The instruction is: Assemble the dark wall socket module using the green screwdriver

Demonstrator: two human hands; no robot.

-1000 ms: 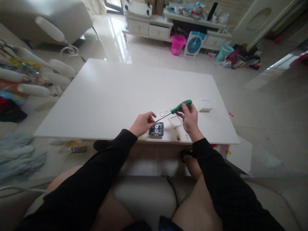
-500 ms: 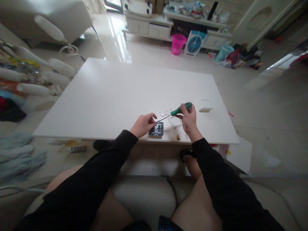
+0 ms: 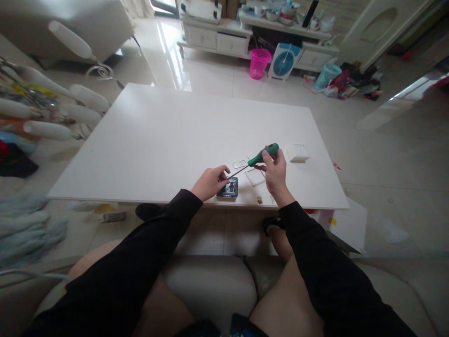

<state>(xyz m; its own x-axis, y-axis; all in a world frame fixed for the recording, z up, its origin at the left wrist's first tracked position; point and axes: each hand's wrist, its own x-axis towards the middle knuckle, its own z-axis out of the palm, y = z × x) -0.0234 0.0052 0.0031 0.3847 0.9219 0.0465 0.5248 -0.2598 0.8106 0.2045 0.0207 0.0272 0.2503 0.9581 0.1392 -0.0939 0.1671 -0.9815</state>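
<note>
My right hand (image 3: 276, 177) is closed round the green handle of a screwdriver (image 3: 263, 154), whose metal shaft slants down to the left. Its tip meets the fingertips of my left hand (image 3: 211, 181), which are pinched together just above a dark socket module (image 3: 228, 188) lying near the front edge of the white table (image 3: 168, 135). What the left fingers pinch is too small to make out. A white square cover plate (image 3: 255, 178) lies under the screwdriver, and a small pale piece (image 3: 239, 164) lies just behind it.
A white wall socket (image 3: 298, 153) rests at the right of the table. Small bits (image 3: 260, 200) lie by the front edge. On the floor behind stand a pink basket (image 3: 259, 63), a blue fan (image 3: 283, 62) and a teal basket (image 3: 324, 76). White rods (image 3: 52, 131) jut in at left.
The screwdriver handle dipped slightly and then rose again. My left hand stays pinched at the screwdriver tip over the dark module.
</note>
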